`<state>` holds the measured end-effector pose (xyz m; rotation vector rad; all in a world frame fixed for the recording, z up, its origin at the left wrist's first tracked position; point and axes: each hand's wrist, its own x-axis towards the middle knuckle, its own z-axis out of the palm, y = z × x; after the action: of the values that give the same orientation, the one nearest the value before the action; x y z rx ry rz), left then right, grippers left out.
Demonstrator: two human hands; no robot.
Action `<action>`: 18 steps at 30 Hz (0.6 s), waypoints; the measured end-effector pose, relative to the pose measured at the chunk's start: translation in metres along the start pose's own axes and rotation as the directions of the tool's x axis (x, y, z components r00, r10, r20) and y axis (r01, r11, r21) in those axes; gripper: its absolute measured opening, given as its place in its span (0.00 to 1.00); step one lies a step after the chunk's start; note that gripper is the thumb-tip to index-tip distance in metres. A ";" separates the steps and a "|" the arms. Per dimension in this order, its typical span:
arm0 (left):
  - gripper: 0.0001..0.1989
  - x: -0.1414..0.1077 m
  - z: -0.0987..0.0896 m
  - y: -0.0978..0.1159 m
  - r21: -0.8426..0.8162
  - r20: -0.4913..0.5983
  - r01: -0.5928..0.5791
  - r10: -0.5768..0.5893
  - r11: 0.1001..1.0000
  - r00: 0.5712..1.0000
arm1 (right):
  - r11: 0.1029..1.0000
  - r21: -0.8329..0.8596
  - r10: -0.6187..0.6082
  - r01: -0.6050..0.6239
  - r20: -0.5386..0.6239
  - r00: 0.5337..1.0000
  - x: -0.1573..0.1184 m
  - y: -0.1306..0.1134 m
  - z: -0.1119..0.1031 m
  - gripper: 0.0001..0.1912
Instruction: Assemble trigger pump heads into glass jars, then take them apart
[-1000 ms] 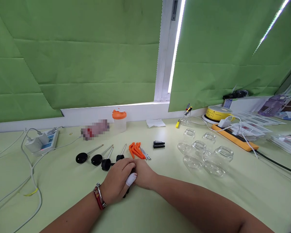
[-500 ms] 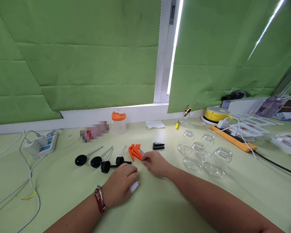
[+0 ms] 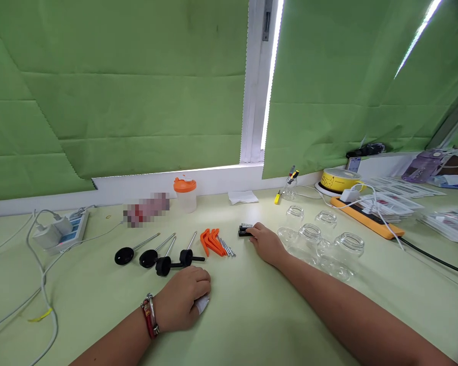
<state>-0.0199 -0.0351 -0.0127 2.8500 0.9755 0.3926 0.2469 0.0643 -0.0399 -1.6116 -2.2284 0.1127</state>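
Observation:
My right hand (image 3: pixel 267 244) reaches to a small stack of black plastic parts (image 3: pixel 244 232), its fingertips closed on their right end. Small metal springs (image 3: pixel 247 225) lie along the far side of those parts. My left hand (image 3: pixel 186 297) rests on the table, fingers curled; something white (image 3: pixel 202 304) shows at its thumb, and whether it is wrapped on or held I cannot tell. Beyond that hand lie black round pieces with metal rods (image 3: pixel 163 265). Between the hands are several orange curved handles (image 3: pixel 212 242) and thin metal pins (image 3: pixel 227 247).
Several clear jars (image 3: pixel 310 239) stand at the right, beside my right forearm. Farther back are an orange-lidded cup (image 3: pixel 185 195), white paper (image 3: pixel 243 197), a jar of screwdrivers (image 3: pixel 289 189) and an orange power strip (image 3: pixel 362 218). White cables (image 3: pixel 44 274) trail along the left.
My right hand has moved from the metal pins by the orange handles, away and to the right, onto the black parts. The pins now lie uncovered. My left hand stays curled on the table.

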 end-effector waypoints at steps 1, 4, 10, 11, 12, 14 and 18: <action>0.07 0.000 -0.001 0.000 -0.007 0.000 -0.009 0.009 1.000 1.000 | 1.000 0.003 0.006 -0.006 -0.001 1.000 0.001 0.000 0.000 0.16; 0.09 0.001 -0.004 -0.001 0.004 0.008 -0.014 0.014 1.000 1.000 | 1.000 0.018 -0.005 0.005 -0.014 1.000 0.000 0.001 0.000 0.14; 0.10 0.000 -0.005 -0.002 0.023 0.009 0.000 0.000 1.000 1.000 | 0.997 0.076 0.010 -0.010 0.001 1.000 -0.010 -0.001 -0.005 0.09; 0.09 0.000 -0.005 -0.002 0.020 0.006 -0.004 0.004 1.000 1.000 | 0.996 0.086 0.013 -0.014 0.012 1.000 -0.014 -0.002 -0.008 0.09; 0.09 0.000 -0.005 -0.002 0.016 0.002 -0.010 0.010 1.000 1.000 | 0.995 0.096 0.013 -0.015 0.023 1.000 -0.018 -0.003 -0.010 0.08; 0.09 -0.001 -0.005 -0.001 0.008 -0.008 -0.014 0.014 1.000 1.000 | 0.993 0.117 -0.002 -0.005 0.052 0.999 -0.028 -0.006 -0.016 0.06; 0.09 0.000 -0.006 0.005 -0.032 -0.071 0.013 -0.015 0.999 0.997 | 0.981 0.184 -0.084 0.059 0.132 0.988 -0.053 -0.017 -0.027 0.06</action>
<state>-0.0183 -0.0384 -0.0062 2.8172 0.9915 0.5070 0.2548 0.0052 -0.0237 -1.4658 -2.3031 0.4064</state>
